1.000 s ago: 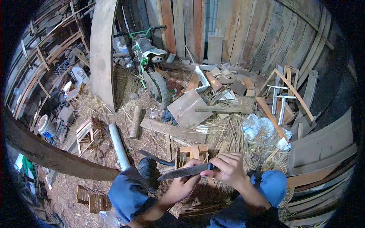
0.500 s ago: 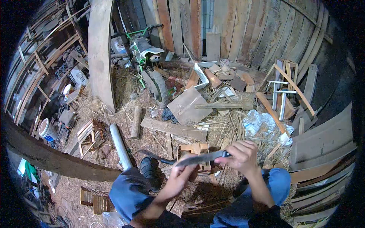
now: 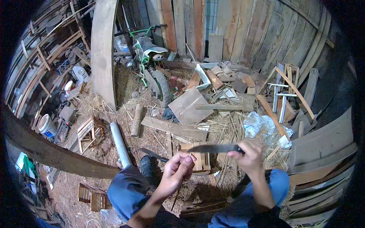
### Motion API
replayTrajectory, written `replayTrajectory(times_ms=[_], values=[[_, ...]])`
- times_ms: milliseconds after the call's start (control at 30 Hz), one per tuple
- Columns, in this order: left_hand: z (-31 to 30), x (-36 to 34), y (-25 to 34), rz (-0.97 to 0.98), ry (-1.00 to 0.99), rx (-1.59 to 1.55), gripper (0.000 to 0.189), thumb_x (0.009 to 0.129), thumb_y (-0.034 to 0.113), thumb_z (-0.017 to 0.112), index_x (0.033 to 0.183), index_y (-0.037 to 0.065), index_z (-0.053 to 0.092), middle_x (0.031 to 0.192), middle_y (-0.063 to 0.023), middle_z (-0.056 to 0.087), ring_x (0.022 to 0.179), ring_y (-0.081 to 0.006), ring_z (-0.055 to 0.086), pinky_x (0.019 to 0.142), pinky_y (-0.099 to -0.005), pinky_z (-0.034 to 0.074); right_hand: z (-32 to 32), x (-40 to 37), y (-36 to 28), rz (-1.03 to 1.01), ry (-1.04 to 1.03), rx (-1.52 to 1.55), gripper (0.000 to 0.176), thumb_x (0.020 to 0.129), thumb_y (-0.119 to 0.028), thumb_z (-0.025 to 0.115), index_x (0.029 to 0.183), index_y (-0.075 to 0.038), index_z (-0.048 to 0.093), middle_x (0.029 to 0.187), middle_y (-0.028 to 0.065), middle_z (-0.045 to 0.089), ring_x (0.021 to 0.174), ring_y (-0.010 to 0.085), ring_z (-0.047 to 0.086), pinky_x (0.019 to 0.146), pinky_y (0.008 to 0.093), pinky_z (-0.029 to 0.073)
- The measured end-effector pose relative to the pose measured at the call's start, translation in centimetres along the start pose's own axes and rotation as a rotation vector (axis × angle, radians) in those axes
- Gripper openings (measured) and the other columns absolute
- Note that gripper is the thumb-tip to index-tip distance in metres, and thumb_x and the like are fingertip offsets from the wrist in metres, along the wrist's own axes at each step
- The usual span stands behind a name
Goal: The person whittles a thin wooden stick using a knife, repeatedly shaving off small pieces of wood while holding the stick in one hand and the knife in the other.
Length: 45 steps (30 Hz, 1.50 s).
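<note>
My right hand [image 3: 249, 155] grips a knife [image 3: 218, 148] by its dark handle, the broad blade pointing left. Pinched in my left hand [image 3: 176, 173] is a thin wooden stick [image 3: 175, 199], its upper tip showing above the fingers close to the knife's point and its lower part hanging below the hand. A second dark blade [image 3: 153, 154] with a black handle shows just left of my left hand, partly hidden behind it. Beneath the knife stands a small slatted wooden piece [image 3: 200, 161], overlapped by the blade in this view.
A curved dark beam [image 3: 57, 154] crosses at left. A grey pole [image 3: 120, 144] lies by my dark shoe [image 3: 148, 169]. Small wooden crates [image 3: 99, 201] sit lower left. Ahead are boards [image 3: 190, 105], a white plastic bag [image 3: 256, 123] and a green motorbike [image 3: 150, 49]. Stacked planks [image 3: 323, 140] stand right.
The knife has swung from tilted across my left hand to nearly level, its blade higher and farther right. My left hand has shifted slightly left, and the thin stick shows more plainly.
</note>
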<state>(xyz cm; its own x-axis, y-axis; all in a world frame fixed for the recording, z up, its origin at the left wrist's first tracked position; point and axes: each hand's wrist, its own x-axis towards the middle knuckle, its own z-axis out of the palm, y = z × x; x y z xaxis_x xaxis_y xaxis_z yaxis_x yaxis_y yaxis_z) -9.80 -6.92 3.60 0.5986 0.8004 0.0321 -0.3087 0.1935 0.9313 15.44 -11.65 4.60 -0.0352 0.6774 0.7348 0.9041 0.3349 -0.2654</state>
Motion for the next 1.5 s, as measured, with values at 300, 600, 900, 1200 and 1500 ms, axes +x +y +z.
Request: replayTrajectory(times_ms=[300,600,900,1200,1500], values=[[0.8,0.3,-1.0,0.154,-0.026,0.432,0.019,0.087,-0.003,0.051,0.106,0.001,0.053,0.078,-0.0002,0.055,0.067,-0.0054,0.051,0.060,-0.0201,0.041,2.9,0.9,-4.1,-0.157,-0.090,0.087,0.045,0.070,-0.055,0.068,0.061,-0.013,0.055,0.055,0.0000,0.051,0.050,0.0168,0.058,0.045,0.0289,0.042],[1.0,-0.5,-0.3,0.022,0.015,0.297,0.010,0.094,0.007,0.051,0.101,0.001,0.055,0.073,0.0022,0.052,0.062,-0.0021,0.044,0.054,-0.0185,0.035,2.5,0.6,-1.5,-0.066,-0.046,0.043,0.049,0.075,-0.052,0.067,0.059,-0.008,0.054,0.051,0.0036,0.047,0.044,0.0179,0.051,0.041,0.0288,0.039],[-0.8,-0.5,-0.3,-0.036,0.088,0.157,0.017,0.098,0.018,0.048,0.106,0.004,0.053,0.071,0.0062,0.046,0.059,-0.0010,0.037,0.052,-0.0176,0.030,0.8,-0.3,0.2,0.119,-0.027,-0.015,0.041,0.073,-0.046,0.071,0.063,-0.009,0.056,0.053,0.0050,0.050,0.046,0.0210,0.054,0.044,0.0324,0.040],[0.6,-0.5,-1.3,0.092,-0.071,0.353,0.025,0.088,-0.006,0.044,0.111,0.000,0.049,0.096,-0.0024,0.051,0.089,-0.0098,0.049,0.079,-0.0236,0.041,3.0,1.8,-4.7,-0.151,-0.111,0.115,0.047,0.068,-0.050,0.072,0.060,-0.007,0.055,0.054,0.0038,0.055,0.048,0.0194,0.058,0.044,0.0280,0.043],[0.7,-0.5,-2.2,0.162,-0.050,0.435,0.025,0.092,0.000,0.047,0.116,0.000,0.048,0.103,-0.0041,0.054,0.098,-0.0116,0.052,0.085,-0.0269,0.042,3.0,2.3,-3.6,-0.209,-0.047,0.134,0.047,0.066,-0.051,0.073,0.061,-0.008,0.055,0.052,0.0015,0.050,0.045,0.0184,0.054,0.042,0.0286,0.039]])
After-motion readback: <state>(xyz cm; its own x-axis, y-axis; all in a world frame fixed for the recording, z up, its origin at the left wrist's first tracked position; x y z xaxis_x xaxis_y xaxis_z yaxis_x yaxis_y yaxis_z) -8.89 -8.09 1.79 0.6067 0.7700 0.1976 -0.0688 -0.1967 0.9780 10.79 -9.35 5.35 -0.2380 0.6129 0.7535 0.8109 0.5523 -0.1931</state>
